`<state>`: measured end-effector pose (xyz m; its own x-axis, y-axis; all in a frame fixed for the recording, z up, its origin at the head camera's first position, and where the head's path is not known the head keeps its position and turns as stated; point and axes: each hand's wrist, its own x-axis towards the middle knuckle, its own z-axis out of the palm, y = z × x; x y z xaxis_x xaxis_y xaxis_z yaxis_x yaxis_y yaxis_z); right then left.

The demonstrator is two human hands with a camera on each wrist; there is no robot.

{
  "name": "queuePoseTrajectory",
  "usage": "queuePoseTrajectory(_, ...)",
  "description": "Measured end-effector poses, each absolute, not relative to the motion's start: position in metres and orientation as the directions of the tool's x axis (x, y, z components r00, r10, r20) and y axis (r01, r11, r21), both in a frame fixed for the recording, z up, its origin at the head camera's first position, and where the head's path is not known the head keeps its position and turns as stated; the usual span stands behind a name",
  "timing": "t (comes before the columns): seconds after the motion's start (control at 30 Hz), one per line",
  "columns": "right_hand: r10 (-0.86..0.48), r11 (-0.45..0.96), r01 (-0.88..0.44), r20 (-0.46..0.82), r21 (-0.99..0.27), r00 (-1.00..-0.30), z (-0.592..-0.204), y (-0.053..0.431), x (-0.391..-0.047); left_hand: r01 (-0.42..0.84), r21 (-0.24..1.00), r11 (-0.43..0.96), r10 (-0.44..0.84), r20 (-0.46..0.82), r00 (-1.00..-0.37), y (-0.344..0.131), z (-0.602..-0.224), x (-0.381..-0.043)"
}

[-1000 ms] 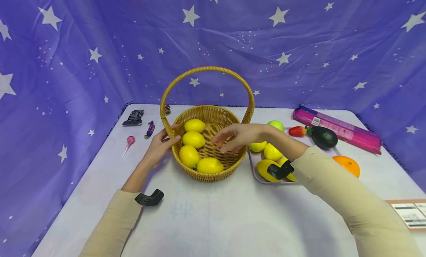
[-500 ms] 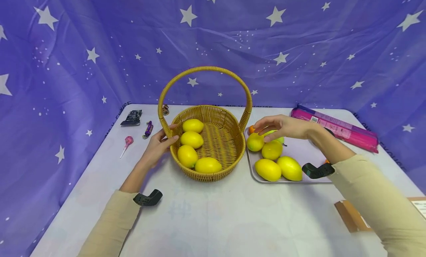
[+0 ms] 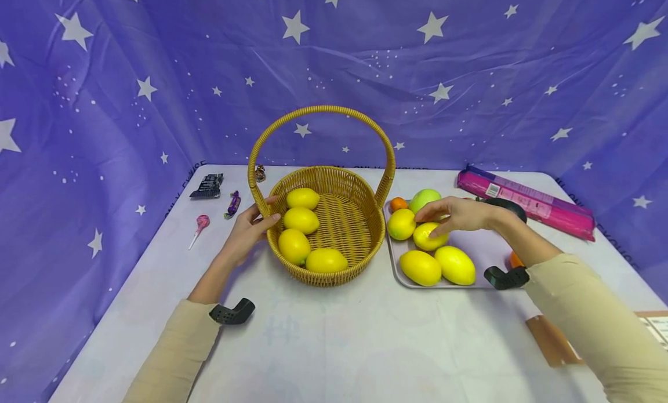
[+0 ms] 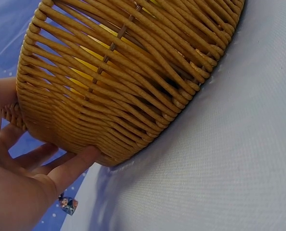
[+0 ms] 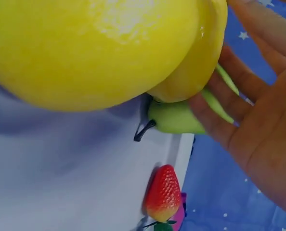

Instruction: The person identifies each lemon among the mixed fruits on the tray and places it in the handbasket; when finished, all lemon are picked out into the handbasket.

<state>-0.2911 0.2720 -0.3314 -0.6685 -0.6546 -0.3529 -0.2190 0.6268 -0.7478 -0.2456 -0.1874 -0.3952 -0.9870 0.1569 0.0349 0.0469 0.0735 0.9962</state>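
Observation:
A wicker basket (image 3: 334, 275) with a tall arched handle stands mid-table, several yellow lemons (image 3: 326, 260) along its left side. My left hand (image 3: 247, 232) grips its left rim, thumb on top and fingers against the outer weave (image 4: 123, 96). To the right, a shallow grey tray (image 3: 485, 246) bears more lemons, a green pear (image 3: 425, 199) and a small orange fruit (image 3: 399, 203). My right hand (image 3: 459, 214) reaches down over it, fingers and thumb around a lemon (image 3: 428, 236). In the right wrist view, a nearer lemon (image 5: 85, 53) partly covers that one.
On the left lie a lollipop (image 3: 202, 222), a purple wrapped candy (image 3: 233, 204) and a black packet (image 3: 209, 185). A pink package (image 3: 532, 203) lies at the back right, near a dark avocado (image 3: 508, 207). In the right wrist view, a strawberry (image 5: 163, 192) shows.
My right hand has moved from over the basket to the right, then down onto a lemon in the tray, which has shifted slightly. My left hand stays at the basket's rim.

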Motion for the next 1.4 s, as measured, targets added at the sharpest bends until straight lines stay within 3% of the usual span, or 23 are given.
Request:
queuePoseTrajectory(0.4, -0.627, 0.705, -0.262, -0.407, -0.659, -0.664, -0.338, 0.276, -0.29, 0.044, 0.996, 0.079, 0.152, 0.031, -0.988, -0.187, -0.394, -0.244)
queuePoseTrajectory(0.53, -0.597, 0.726, -0.25, -0.409, -0.64, -0.69, -0.336, 0.277, -0.289, 0.041, 0.996, 0.078, 0.152, 0.029, -0.988, -0.186, -0.396, -0.244)
queuePoseTrajectory(0.87, -0.595, 0.616, -0.203, -0.281, -0.761, -0.753, -0.309, 0.281, -0.283, 0.034, 0.997, 0.071, 0.151, 0.023, -0.988, -0.187, -0.394, -0.245)
queuePoseTrajectory(1.1, -0.65, 0.531, -0.2, -0.245, -0.823, -0.719, -0.283, 0.25, -0.28, 0.035, 0.996, 0.078, 0.151, 0.023, -0.988, -0.188, -0.392, -0.244)
queuePoseTrajectory(1.4, -0.712, 0.489, -0.307, -0.17, -0.816, -0.682, -0.277, 0.178, -0.277, 0.046, 0.996, 0.077, 0.158, 0.033, -0.987, -0.186, -0.393, -0.244)
